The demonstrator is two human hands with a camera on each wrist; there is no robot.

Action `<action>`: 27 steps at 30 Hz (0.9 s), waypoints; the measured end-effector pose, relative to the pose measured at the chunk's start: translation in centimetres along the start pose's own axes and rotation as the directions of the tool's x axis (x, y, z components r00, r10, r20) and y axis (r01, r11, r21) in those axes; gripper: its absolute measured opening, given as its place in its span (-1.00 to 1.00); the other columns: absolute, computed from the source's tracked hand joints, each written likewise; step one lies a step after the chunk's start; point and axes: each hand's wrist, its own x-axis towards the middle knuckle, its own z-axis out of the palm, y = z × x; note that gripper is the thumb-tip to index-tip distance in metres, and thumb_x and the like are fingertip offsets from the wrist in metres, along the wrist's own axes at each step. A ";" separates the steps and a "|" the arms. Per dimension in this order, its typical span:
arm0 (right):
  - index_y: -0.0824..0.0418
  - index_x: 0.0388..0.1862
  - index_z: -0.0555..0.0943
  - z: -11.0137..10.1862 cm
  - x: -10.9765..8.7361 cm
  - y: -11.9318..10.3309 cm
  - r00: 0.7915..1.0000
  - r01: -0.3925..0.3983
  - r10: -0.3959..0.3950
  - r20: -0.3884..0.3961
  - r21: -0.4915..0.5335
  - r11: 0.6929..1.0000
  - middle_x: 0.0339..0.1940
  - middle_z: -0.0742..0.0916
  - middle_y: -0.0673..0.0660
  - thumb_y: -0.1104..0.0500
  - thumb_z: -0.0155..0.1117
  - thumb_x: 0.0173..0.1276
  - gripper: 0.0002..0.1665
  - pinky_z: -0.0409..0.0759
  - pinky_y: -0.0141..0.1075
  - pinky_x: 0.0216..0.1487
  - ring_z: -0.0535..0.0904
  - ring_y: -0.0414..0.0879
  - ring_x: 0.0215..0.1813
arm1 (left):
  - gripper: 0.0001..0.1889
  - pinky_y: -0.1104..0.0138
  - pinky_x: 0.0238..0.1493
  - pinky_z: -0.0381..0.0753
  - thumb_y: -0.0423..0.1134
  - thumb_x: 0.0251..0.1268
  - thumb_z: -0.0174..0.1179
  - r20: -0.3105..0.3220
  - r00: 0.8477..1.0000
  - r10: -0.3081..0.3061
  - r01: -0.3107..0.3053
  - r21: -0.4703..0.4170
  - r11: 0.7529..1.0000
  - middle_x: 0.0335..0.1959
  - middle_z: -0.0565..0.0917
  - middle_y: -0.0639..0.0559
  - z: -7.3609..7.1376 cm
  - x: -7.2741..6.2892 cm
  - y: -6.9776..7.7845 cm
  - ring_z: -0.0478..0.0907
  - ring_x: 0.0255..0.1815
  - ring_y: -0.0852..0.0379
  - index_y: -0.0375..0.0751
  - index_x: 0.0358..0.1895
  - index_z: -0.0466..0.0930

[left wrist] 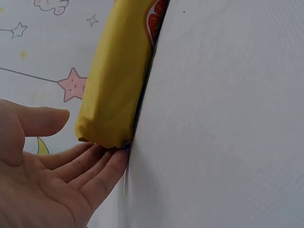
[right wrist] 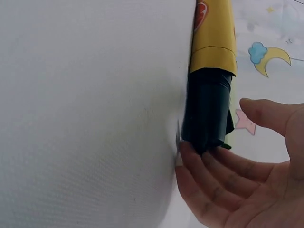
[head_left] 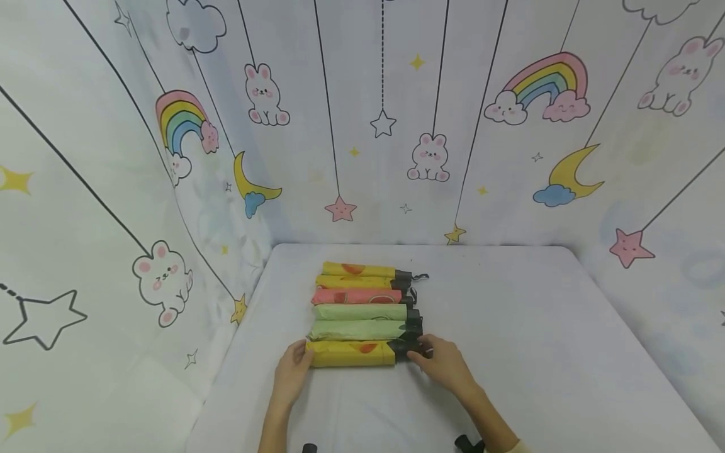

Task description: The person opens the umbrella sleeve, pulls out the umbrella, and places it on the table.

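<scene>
- Head view: A yellow fruit-print folding umbrella [head_left: 351, 354] lies nearest the person in a row of six on a white table [head_left: 538, 346], its long axis running left to right between two hands. A light green umbrella [head_left: 357, 329] lies just beyond it. The left hand [head_left: 293, 371] is at the fabric end, the right hand [head_left: 447, 365] at the black handle [head_left: 403, 351]; neither is clearly nearer.
- Left wrist view: Fingers loosely extended and thumb standing apart, the left hand sets its fingertips against the umbrella's fabric end without gripping it; the umbrella stretches away from the palm.
- Right wrist view: Fingers gently bent at the handle's tip, thumb clear of it, the right hand touches without closing around; the handle points toward its palm.
</scene>
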 end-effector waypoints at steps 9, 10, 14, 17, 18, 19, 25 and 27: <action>0.36 0.15 0.65 0.8 0.2 0.3 0.999 -0.022 0.026 -0.039 0.096 0.995 0.01 0.79 0.29 -0.06 0.54 0.33 -0.38 0.74 0.08 0.03 0.74 0.18 0.04 | -0.56 -0.06 0.32 0.60 -0.25 0.53 0.23 -0.092 0.996 -0.009 0.006 -0.032 0.999 0.24 0.63 -0.41 0.6 0.0 -0.6 0.60 0.28 -0.32 -0.45 0.32 0.52; 0.36 0.15 0.65 0.9 0.2 0.4 0.999 -0.031 0.036 -0.040 0.106 0.994 0.02 0.79 0.29 -0.06 0.53 0.33 -0.39 0.74 0.09 0.04 0.74 0.19 0.06 | -0.56 -0.06 0.32 0.59 -0.26 0.53 0.24 -0.098 0.995 -0.010 0.006 -0.046 0.999 0.24 0.63 -0.41 0.7 0.0 -0.7 0.60 0.28 -0.32 -0.45 0.32 0.53; 0.34 0.13 0.69 1.2 0.5 0.9 0.997 -0.061 0.069 -0.045 0.143 0.988 0.01 0.80 0.26 -0.01 0.54 0.32 -0.45 0.73 0.09 0.05 0.73 0.18 0.06 | -0.57 -0.04 0.34 0.58 -0.27 0.52 0.25 -0.110 0.994 -0.025 0.015 -0.096 0.995 0.25 0.64 -0.39 0.9 0.0 -1.0 0.59 0.30 -0.31 -0.43 0.32 0.54; 0.35 0.08 0.73 1.2 0.7 1.3 0.997 -0.064 0.073 -0.041 0.180 0.982 -0.01 0.81 0.27 0.03 0.56 0.30 -0.49 0.75 0.03 0.00 0.75 0.15 0.02 | -0.57 -0.02 0.35 0.58 -0.27 0.52 0.26 -0.112 0.993 -0.036 0.022 -0.125 0.992 0.26 0.64 -0.37 0.9 0.0 -1.0 0.58 0.31 -0.29 -0.42 0.32 0.55; 0.35 0.06 0.74 1.2 0.8 1.4 0.997 -0.064 0.072 -0.038 0.187 0.980 -0.01 0.81 0.27 0.03 0.56 0.29 -0.50 0.75 0.01 -0.01 0.75 0.14 0.01 | -0.57 -0.01 0.35 0.57 -0.28 0.52 0.26 -0.111 0.993 -0.043 0.028 -0.135 0.990 0.26 0.63 -0.37 0.9 0.0 -1.0 0.57 0.32 -0.29 -0.41 0.32 0.55; 0.35 0.06 0.74 1.2 0.8 1.5 0.997 -0.064 0.073 -0.036 0.198 0.978 -0.01 0.81 0.28 0.03 0.57 0.29 -0.50 0.76 0.00 -0.01 0.76 0.14 0.00 | -0.57 0.00 0.35 0.58 -0.28 0.51 0.26 -0.110 0.993 -0.051 0.035 -0.146 0.989 0.26 0.63 -0.36 0.8 0.0 -1.0 0.57 0.32 -0.28 -0.41 0.32 0.55; 0.39 0.07 0.68 1.5 1.0 1.7 0.989 -0.144 0.142 0.035 0.377 0.915 -0.07 0.81 0.29 0.05 0.58 0.29 -0.46 0.78 -0.14 -0.15 0.78 0.08 -0.10 | -0.58 0.08 0.33 0.60 -0.30 0.50 0.26 -0.092 0.988 -0.121 0.098 -0.227 0.969 0.28 0.63 -0.34 0.7 -0.2 -1.1 0.57 0.34 -0.25 -0.37 0.33 0.55; 0.42 0.09 0.63 1.6 1.1 1.7 0.983 -0.181 0.165 0.074 0.453 0.873 -0.11 0.82 0.32 0.06 0.58 0.31 -0.44 0.77 -0.18 -0.21 0.79 0.06 -0.18 | -0.58 0.12 0.32 0.61 -0.30 0.50 0.27 -0.088 0.987 -0.132 0.108 -0.236 0.966 0.27 0.64 -0.33 0.7 -0.2 -1.1 0.57 0.33 -0.24 -0.36 0.33 0.56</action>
